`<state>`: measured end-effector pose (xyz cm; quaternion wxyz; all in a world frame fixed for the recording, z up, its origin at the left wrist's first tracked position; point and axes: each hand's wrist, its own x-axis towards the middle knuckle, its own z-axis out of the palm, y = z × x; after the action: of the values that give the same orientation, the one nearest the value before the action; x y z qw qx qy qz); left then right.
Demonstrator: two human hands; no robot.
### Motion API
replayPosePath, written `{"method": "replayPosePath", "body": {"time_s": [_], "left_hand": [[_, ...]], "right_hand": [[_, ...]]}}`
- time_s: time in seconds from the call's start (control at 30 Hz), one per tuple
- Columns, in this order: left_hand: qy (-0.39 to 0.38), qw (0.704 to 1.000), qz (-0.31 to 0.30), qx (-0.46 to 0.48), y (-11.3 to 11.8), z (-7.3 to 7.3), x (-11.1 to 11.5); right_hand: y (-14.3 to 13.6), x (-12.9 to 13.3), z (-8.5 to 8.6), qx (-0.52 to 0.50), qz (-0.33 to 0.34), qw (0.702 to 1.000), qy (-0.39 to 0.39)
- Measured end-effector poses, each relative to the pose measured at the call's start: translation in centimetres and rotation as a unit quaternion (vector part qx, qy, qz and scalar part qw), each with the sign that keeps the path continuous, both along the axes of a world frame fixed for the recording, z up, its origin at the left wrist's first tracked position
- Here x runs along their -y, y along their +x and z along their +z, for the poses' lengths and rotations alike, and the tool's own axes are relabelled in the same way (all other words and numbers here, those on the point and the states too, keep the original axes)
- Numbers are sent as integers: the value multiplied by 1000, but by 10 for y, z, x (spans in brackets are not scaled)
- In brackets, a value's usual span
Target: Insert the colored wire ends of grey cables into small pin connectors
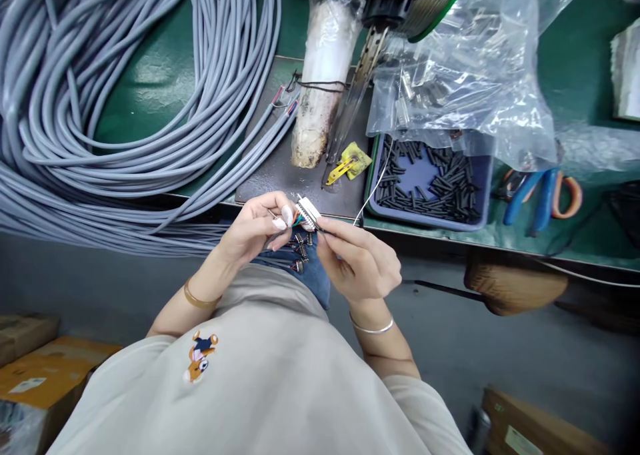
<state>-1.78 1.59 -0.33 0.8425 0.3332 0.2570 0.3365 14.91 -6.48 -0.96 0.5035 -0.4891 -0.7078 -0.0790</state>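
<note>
Just over the front edge of the bench, a white multi-pin connector (309,208) with a row of metal contacts sits between my two hands. Thin coloured wires (299,219) run from it towards my left hand (260,225), whose finger and thumb are pinched round them. My right hand (359,258) grips the connector's right end between thumb and fingers. Beneath, several wired connectors (300,248) lie on my lap at the ends of grey cables. A soldering iron (357,85) points down, its tip beside a yellow metal piece (343,170).
Coiled grey cables (165,135) cover the left of the bench. A wrapped white tube (320,88) stands beside the iron. At right are a blue tray (427,222) of short black sleeves, a plastic bag (465,102) of metal parts, and blue-handled pliers (533,198).
</note>
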Motion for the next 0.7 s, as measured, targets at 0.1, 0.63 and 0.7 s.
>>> {"method": "replayPosePath", "body": {"time_s": [0.1,0.63,0.7], "left_hand": [[26,999,-2,-43,1,-1,0],[127,978,83,-143,12,2,1],[130,976,92,-150,12,2,0]], "right_hand": [[-2,-1,0,-51,-34,997,-42],[1,-12,-4,-158,-20,982,-101],[2,-13,-5,-164,-15,981,-104]]}}
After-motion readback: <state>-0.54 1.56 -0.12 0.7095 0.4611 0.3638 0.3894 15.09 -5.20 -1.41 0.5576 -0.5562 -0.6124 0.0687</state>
